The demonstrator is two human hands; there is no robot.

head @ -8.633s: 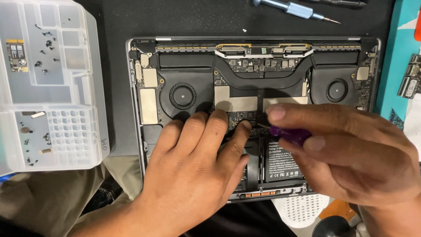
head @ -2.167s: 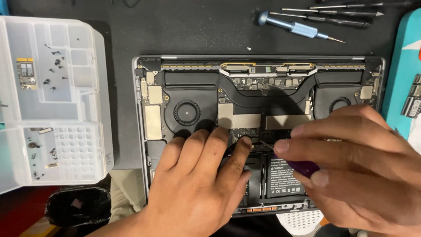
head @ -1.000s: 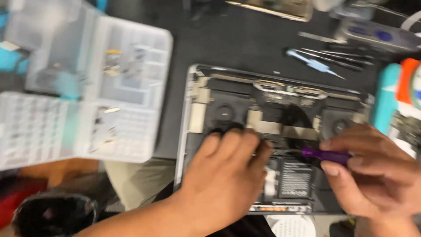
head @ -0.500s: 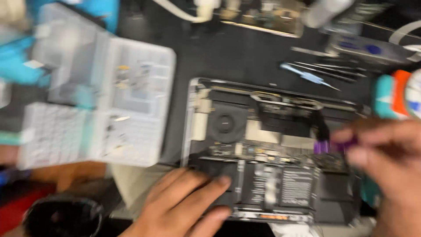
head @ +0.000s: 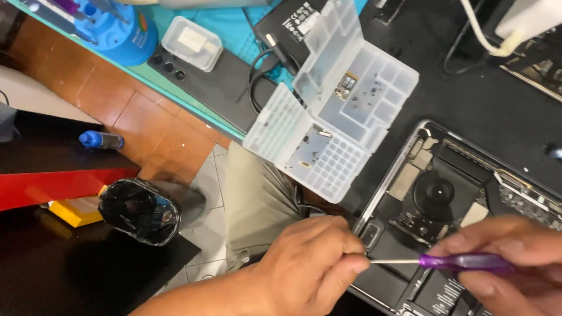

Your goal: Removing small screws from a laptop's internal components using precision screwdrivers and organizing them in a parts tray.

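Observation:
An opened laptop (head: 410, 181) lies bottom-up at the right, with its fan (head: 438, 193) and boards exposed. My right hand (head: 515, 287) holds a purple-handled screwdriver (head: 462, 261) level over the laptop's near left corner, its thin shaft pointing left. My left hand (head: 310, 263) is at the bottom centre, thumb and fingers pinched around the shaft's tip. I cannot see whether a screw sits between the fingertips. A clear plastic parts tray (head: 328, 117) with its lid open holds several tiny screws, just left of the laptop.
A black mat covers the bench. A black flat device (head: 216, 88), a small clear box (head: 190, 42) and a blue tub (head: 117, 26) lie on a teal mat at the top left. Below are tiled floor, a black bin (head: 140, 210), a blue marker (head: 99, 140) and my trouser leg (head: 257, 199).
The view has swung left and down toward the floor. My left hand has lifted off the laptop's inside and closed on the screwdriver's tip. My right hand drew the screwdriver off the board.

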